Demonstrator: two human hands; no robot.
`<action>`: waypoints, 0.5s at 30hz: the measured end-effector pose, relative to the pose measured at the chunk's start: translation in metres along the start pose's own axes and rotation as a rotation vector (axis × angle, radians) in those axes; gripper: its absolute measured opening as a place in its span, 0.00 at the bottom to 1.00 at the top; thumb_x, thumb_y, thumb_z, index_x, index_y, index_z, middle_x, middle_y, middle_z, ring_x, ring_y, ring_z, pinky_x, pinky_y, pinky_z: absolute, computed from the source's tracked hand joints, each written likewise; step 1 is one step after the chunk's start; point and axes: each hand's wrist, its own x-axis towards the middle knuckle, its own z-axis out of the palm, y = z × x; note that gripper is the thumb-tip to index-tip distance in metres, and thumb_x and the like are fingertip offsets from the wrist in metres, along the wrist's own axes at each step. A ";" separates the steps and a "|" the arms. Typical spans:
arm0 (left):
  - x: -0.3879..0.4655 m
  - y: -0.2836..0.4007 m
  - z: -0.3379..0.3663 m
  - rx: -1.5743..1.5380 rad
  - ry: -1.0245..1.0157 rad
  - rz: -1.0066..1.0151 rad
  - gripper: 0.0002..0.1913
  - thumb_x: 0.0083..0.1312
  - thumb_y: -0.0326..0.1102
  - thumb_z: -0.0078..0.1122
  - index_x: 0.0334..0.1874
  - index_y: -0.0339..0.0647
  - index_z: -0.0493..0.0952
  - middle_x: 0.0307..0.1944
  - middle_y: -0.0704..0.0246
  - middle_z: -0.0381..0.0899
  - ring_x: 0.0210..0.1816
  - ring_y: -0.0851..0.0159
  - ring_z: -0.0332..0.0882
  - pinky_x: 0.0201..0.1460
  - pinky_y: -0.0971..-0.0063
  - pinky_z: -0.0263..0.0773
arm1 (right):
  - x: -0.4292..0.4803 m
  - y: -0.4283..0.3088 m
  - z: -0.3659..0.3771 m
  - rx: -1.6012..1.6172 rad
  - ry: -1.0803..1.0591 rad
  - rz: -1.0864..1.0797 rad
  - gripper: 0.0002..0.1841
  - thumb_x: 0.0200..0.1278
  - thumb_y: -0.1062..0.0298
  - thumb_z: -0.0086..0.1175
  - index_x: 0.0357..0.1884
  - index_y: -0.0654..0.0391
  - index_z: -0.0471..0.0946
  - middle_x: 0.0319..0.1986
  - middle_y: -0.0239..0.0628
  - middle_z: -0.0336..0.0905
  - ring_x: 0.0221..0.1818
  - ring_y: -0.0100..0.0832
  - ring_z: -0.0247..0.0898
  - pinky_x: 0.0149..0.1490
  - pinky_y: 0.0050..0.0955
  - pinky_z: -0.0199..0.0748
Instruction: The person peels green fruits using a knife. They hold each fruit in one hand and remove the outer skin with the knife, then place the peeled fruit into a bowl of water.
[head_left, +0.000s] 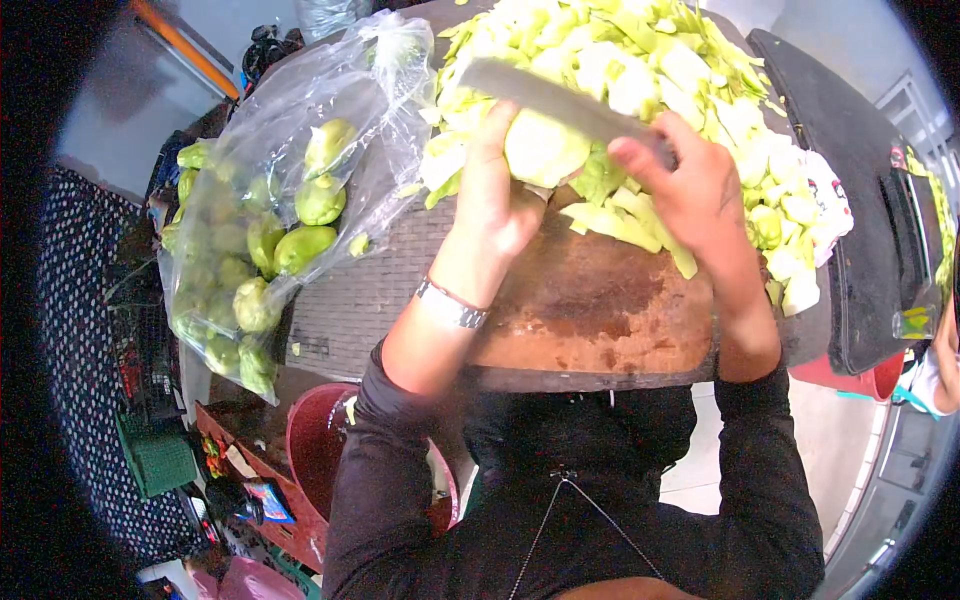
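Observation:
My left hand (499, 184), with a metal bracelet at the wrist, holds a pale green peeled chayote (546, 150) at the near edge of a large heap of cut green pieces (637, 67). My right hand (694, 176) grips a knife by its handle. The knife's broad blade (551, 94) points to the upper left, above the chayote, and is a little blurred. Below both hands lies a wooden cutting board (600, 315) with damp, dark patches. Several green strips (630, 221) rest on its far part.
A clear plastic bag (360, 112) with whole chayotes (304, 250) lies on the woven-patterned tabletop (337, 315) at left. A red bucket (322, 435) stands below the table's left edge, another red container (885, 375) at right. Beside the heap is a black chair-like surface (840, 150). Another person's arm shows far right.

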 end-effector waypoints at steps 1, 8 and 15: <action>0.002 -0.003 -0.005 -0.021 -0.005 -0.028 0.30 0.77 0.54 0.58 0.71 0.39 0.72 0.63 0.58 0.82 0.60 0.56 0.83 0.65 0.55 0.78 | -0.003 0.000 0.007 -0.045 -0.043 -0.092 0.36 0.64 0.28 0.63 0.39 0.60 0.79 0.21 0.44 0.76 0.23 0.40 0.75 0.33 0.38 0.72; 0.004 -0.010 -0.017 -0.101 -0.122 -0.136 0.25 0.75 0.47 0.62 0.65 0.35 0.76 0.59 0.60 0.83 0.57 0.58 0.84 0.63 0.60 0.79 | -0.016 -0.008 0.028 -0.109 0.004 -0.276 0.39 0.52 0.23 0.67 0.36 0.56 0.78 0.17 0.47 0.78 0.24 0.52 0.82 0.32 0.47 0.79; -0.001 -0.004 -0.005 -0.060 -0.132 -0.064 0.26 0.75 0.51 0.62 0.65 0.38 0.78 0.58 0.62 0.85 0.56 0.60 0.84 0.61 0.61 0.80 | -0.015 -0.002 0.029 -0.218 0.106 -0.388 0.39 0.47 0.23 0.70 0.37 0.54 0.78 0.15 0.41 0.75 0.21 0.50 0.79 0.28 0.43 0.75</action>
